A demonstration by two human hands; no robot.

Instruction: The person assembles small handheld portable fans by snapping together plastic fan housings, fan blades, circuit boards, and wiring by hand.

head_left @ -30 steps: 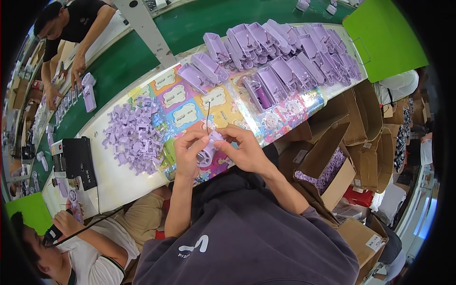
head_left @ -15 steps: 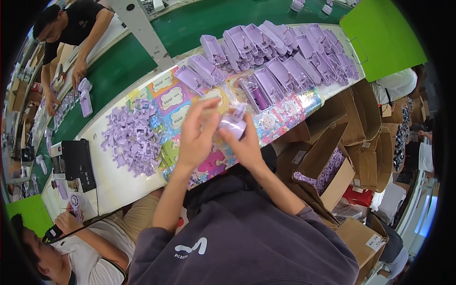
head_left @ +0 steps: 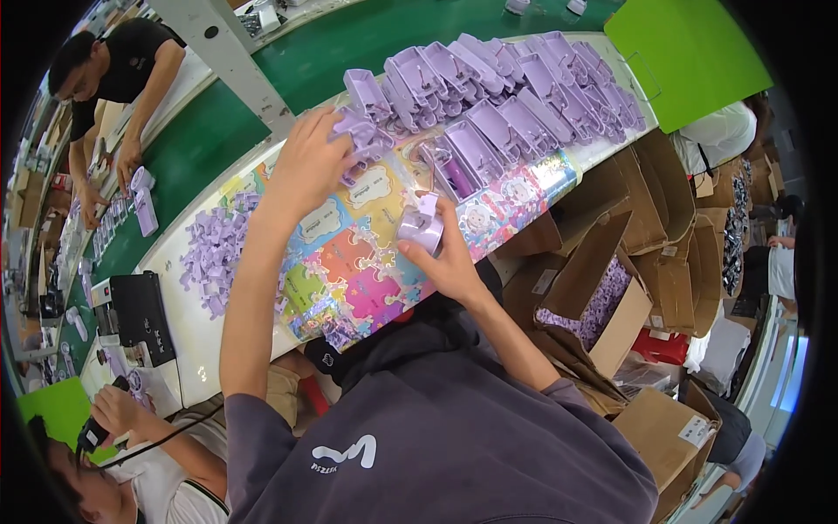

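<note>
My right hand (head_left: 452,264) grips a round, glossy lilac plastic housing (head_left: 421,229) with a small neck sticking up from it. My left hand (head_left: 307,164) reaches far forward, its fingers curled over a lilac handle shell (head_left: 365,138) at the left end of the shell rows; the fingertips are partly hidden. Several more open, trough-like lilac handle shells (head_left: 499,131) lie in rows, thin wires showing in some. One near shell holds a darker purple cylinder (head_left: 457,177). Left of my forearm lies a heap of small lilac plastic brackets (head_left: 214,253).
Colourful printed sheets (head_left: 349,279) cover part of the white table. A black box (head_left: 142,319) stands at left. Cardboard boxes (head_left: 602,306), one filled with lilac parts, stand at right. Two co-workers sit at left near a green conveyor belt (head_left: 214,118). A green panel (head_left: 690,61) rises at far right.
My left hand has left the round housing and moved forward and left to the handle shells. My right hand keeps hold of the housing. The view has shifted slightly.
</note>
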